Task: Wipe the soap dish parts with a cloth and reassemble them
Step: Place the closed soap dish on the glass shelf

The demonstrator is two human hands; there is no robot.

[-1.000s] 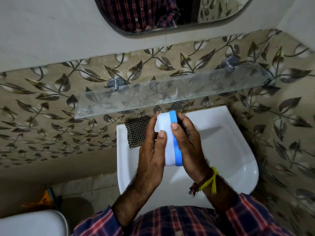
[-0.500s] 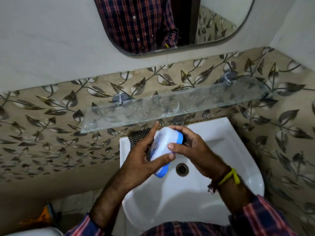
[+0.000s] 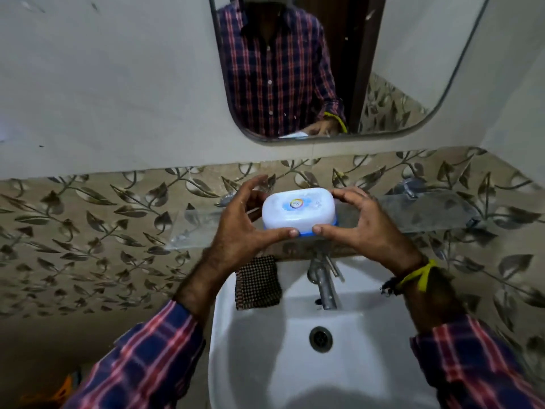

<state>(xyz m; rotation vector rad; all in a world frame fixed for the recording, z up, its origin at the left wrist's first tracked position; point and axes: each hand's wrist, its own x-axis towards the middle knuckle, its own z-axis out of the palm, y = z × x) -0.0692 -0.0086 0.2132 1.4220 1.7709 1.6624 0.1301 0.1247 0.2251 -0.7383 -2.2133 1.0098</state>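
Now my left hand (image 3: 236,231) and right hand (image 3: 365,228) grip the closed soap dish (image 3: 298,209) by its ends at the glass shelf (image 3: 427,216), hiding whether it rests there, while the checked cloth (image 3: 257,283) lies on the sink (image 3: 265,364) rim's far left.

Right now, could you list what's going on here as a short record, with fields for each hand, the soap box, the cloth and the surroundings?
left hand: grips the soap box's left end
right hand: grips its right end
soap box: closed, white lid on blue base, held level at the glass shelf
cloth: checked, lying on the sink rim beside the tap
above: mirror
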